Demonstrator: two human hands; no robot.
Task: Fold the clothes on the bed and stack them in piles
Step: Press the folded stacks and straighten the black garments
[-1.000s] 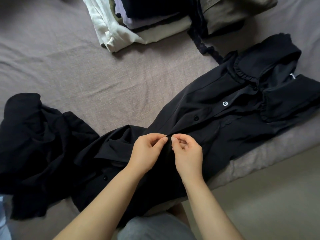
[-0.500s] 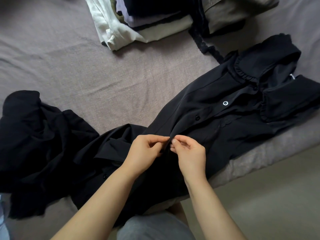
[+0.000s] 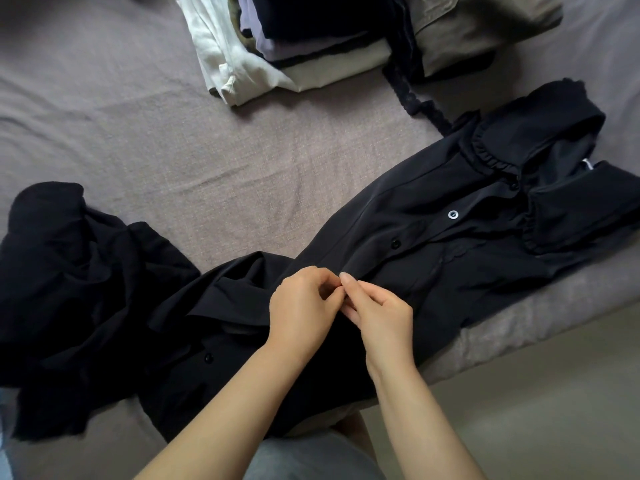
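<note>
A long black button-front dress (image 3: 433,237) with a ruffled collar lies diagonally across the grey-brown bed (image 3: 207,168), collar at the right, its skirt bunched in a dark heap at the left. My left hand (image 3: 303,308) and my right hand (image 3: 381,315) meet at the middle of the dress's button placket. Both pinch the black fabric there, fingertips touching. Two fastened buttons show further up the placket toward the collar. Whatever is between my fingers is hidden.
A pile of folded clothes (image 3: 294,43), white, lilac, cream and dark, sits at the far side of the bed. An olive folded garment (image 3: 481,26) lies beside it, with a black lace strap (image 3: 415,102) trailing down. The bed's edge runs at the lower right, floor (image 3: 536,393) beyond.
Both hands stayed on the placket and shifted slightly. The fingertips of the two hands have drawn closer together on the fabric. The dress has not moved.
</note>
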